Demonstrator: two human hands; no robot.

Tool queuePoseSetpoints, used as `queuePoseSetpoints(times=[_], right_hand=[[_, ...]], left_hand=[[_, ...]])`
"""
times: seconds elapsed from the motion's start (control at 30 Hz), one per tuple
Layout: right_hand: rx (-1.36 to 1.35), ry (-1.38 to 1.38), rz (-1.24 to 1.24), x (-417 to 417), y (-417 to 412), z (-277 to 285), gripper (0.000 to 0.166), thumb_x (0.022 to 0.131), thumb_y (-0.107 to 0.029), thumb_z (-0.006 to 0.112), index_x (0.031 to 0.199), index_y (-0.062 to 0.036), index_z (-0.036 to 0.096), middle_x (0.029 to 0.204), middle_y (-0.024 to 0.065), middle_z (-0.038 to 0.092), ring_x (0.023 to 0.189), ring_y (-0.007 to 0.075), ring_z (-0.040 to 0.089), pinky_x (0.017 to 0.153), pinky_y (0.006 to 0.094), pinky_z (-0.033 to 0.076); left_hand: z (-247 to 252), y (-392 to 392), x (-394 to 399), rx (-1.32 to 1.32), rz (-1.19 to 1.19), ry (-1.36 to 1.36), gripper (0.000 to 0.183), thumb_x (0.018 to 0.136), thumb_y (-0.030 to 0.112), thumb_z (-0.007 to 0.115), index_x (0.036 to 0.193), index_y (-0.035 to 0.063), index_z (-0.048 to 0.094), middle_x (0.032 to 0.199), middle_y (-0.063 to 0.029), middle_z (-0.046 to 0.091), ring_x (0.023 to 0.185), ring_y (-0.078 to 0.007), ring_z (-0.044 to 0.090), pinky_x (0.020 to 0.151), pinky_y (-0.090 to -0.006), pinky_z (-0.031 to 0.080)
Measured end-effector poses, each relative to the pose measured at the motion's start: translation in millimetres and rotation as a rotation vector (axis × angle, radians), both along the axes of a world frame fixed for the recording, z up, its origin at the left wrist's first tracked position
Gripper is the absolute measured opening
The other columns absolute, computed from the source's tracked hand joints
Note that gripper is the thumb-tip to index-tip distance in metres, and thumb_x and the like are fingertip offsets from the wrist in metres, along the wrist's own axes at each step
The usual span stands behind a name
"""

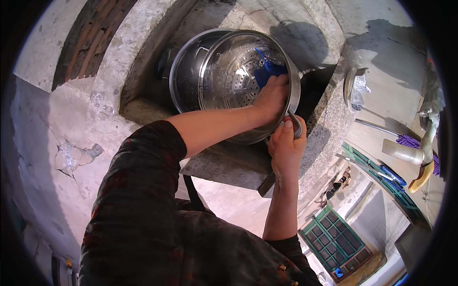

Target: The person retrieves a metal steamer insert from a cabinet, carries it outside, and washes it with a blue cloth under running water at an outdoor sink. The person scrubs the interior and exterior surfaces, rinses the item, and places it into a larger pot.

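Observation:
A stainless-steel steamer pot (229, 85) with a perforated bottom lies tilted, its mouth facing me. Inside it, my left hand (273, 96) presses a wet-looking blue cloth (270, 72) against the inner wall near the right rim. The fingertips of that hand are partly hidden. Outside the pot, my right hand (288, 141) grips its metal loop handle (295, 123) at the lower right. Another shiny round metal vessel (184, 77) sits behind and left of the steamer, partly covered by it.
The vessels rest in a concrete sink basin (143, 71) with thick, rough walls. On the right ledge is a clear plastic-wrapped item (357, 89). Farther right are a purple mop head (408, 141), a yellow-handled tool (422, 177) and a green-framed window (332, 236).

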State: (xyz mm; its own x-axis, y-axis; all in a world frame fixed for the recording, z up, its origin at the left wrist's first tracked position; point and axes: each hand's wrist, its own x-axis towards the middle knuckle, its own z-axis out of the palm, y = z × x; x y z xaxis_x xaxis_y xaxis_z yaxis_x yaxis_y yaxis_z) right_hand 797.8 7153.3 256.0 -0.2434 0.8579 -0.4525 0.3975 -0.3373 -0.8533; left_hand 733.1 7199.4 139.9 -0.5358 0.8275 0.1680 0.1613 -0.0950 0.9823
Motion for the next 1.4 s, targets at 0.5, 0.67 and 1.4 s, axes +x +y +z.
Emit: queuePoseSetpoints(times=[0.5,0.67,1.4], right_hand=[[-0.027,-0.016,0.008,-1.2,-3.3,2.8,0.010,0.093,-0.014,0.041,0.099,-0.0066,0.042,0.053,-0.0036,0.038,0.041,0.0012,0.031,0.039,0.0167,0.023],[-0.034,0.032,0.016,-3.3,-3.8,4.4,0.009,0.093,-0.014,0.040,0.100,-0.0076,0.041,0.050,-0.0039,0.037,0.040,0.0017,0.030,0.038,0.0175,0.022],[-0.037,0.096,0.014,-1.0,-2.8,-1.0,0.009,0.093,-0.014,0.039,0.098,-0.0062,0.039,0.054,-0.0028,0.039,0.040,0.0022,0.033,0.036,0.0178,0.025]], left_hand=[[-21.5,6.2,-29.1,-0.063,-0.174,0.343,0.057,0.059,0.011,0.066,0.114,0.0093,0.051,0.121,-0.0120,0.043,0.107,-0.0343,0.042,0.090,-0.0391,0.040],[-85.7,-2.2,-69.2,-0.255,-0.104,0.321,0.059,0.065,0.001,0.057,0.122,0.0080,0.043,0.128,-0.0127,0.039,0.111,-0.0359,0.040,0.094,-0.0384,0.038],[-6.5,-42.9,-12.4,-0.029,-0.681,-0.026,0.022,0.078,0.015,0.056,0.099,0.0087,0.060,0.109,-0.0117,0.053,0.099,-0.0311,0.052,0.085,-0.0345,0.043]])
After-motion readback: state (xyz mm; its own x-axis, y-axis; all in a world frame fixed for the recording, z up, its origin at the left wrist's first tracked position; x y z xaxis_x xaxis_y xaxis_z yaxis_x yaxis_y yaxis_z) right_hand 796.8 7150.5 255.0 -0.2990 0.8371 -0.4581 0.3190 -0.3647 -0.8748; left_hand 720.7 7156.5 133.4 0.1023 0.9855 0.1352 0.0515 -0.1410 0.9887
